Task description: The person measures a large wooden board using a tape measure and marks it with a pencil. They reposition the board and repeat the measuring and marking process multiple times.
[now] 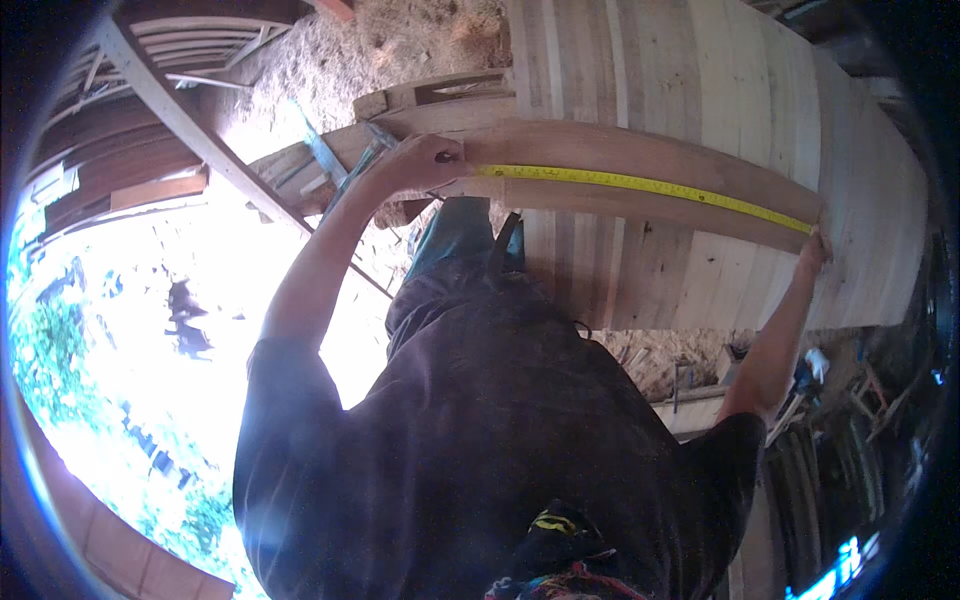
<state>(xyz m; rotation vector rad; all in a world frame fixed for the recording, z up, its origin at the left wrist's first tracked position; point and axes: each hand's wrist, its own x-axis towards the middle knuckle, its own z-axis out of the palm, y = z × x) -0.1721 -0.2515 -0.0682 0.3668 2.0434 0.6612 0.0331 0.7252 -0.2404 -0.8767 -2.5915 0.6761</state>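
A yellow tape measure [650,187] is stretched out along a brown wooden board [600,143]. The board lies across a broad panel of pale and dark wood strips [690,70]. My left hand [425,165] is curled round the tape at the board's left end. Its fingers partly hide what they hold, so I cannot tell whether the tape's case is there. At the far right end, my right hand [815,245] pinches the other end of the tape against the board's edge.
Wood shavings [420,45] cover the ground beyond the panel. A slanting wooden beam [190,125] crosses the left side, near stacked boards [110,160]. A blue bar [322,152], perhaps a clamp, sits left of my left hand. Tools and scraps lie at the lower right.
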